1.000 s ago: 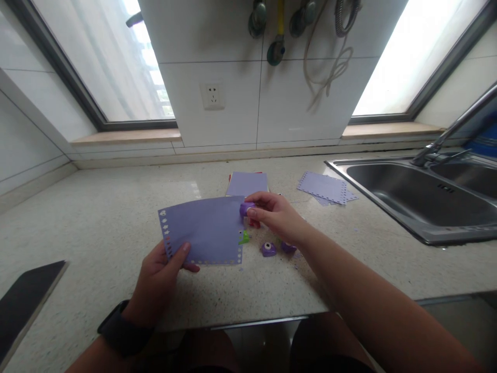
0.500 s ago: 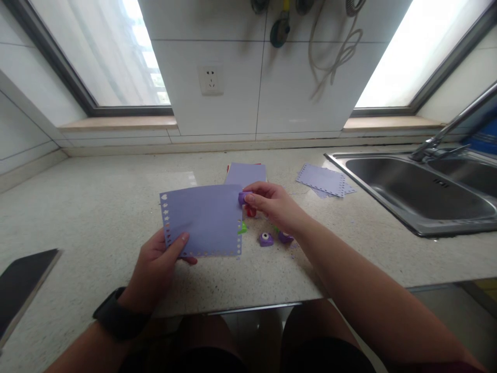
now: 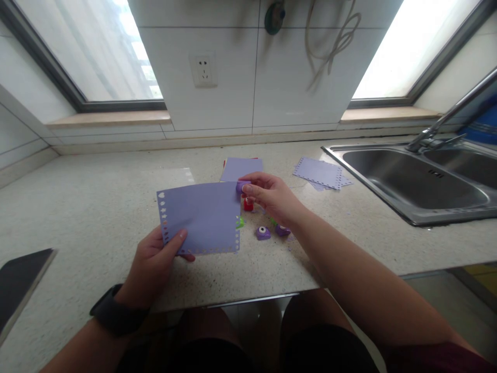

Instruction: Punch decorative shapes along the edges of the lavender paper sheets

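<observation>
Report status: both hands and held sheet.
Left hand gripping lilac sheet, lower left. Right hand pinching purple punch at sheet's upper right corner. Red piece close by.

Right window [image 3: 419, 52]: bleached white
Left window [image 3: 89, 46]: daylight admitted
Countertop [image 3: 97, 207]: pale glare reflected
Legs [image 3: 310, 311]: sunk in shadow

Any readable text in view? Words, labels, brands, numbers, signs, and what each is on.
None readable.
Lilac sheet in the left hand: edge cut-outs only, no print visible.
Purple punch in the right hand: no lettering I can make out.
Wall socket: slots only, no legible marking.
Blue item at the right edge: too blurred to tell.
</observation>
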`<state>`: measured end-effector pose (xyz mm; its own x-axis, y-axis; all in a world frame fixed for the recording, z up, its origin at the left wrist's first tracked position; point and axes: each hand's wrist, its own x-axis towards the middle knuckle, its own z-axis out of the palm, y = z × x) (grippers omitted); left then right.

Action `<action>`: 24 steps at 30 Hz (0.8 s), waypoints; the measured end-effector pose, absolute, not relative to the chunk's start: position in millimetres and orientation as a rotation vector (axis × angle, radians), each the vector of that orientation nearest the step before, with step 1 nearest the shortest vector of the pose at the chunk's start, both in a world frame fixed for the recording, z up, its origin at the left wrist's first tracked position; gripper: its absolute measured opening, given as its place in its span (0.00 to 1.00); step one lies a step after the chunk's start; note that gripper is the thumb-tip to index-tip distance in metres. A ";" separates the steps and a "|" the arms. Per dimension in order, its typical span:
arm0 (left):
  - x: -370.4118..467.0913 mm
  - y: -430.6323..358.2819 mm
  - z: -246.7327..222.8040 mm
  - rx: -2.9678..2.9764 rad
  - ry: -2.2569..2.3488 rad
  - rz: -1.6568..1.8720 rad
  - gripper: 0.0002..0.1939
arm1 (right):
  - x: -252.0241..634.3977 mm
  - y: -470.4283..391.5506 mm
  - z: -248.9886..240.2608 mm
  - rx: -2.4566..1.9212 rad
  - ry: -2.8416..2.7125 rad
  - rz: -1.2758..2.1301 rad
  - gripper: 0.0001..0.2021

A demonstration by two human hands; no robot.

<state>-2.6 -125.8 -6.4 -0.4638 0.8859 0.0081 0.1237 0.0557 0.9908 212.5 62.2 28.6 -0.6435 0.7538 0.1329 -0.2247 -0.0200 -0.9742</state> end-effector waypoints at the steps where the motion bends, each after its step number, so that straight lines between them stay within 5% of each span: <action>1: -2.3 -125.9 -6.0 1.027 1.677 1.467 0.14 | 211.9 62.0 27.6 -0.576 -1.548 1.755 0.17; 24: -4.4 -124.1 -9.9 0.943 1.608 1.527 0.15 | 199.4 50.7 23.8 -0.547 -1.314 1.995 0.16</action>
<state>-4.4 -124.1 -9.9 -0.4773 0.8786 -0.0136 0.0319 0.0328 0.9990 199.4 50.7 23.8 -0.6828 0.7303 0.0198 -0.3065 -0.2617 -0.9152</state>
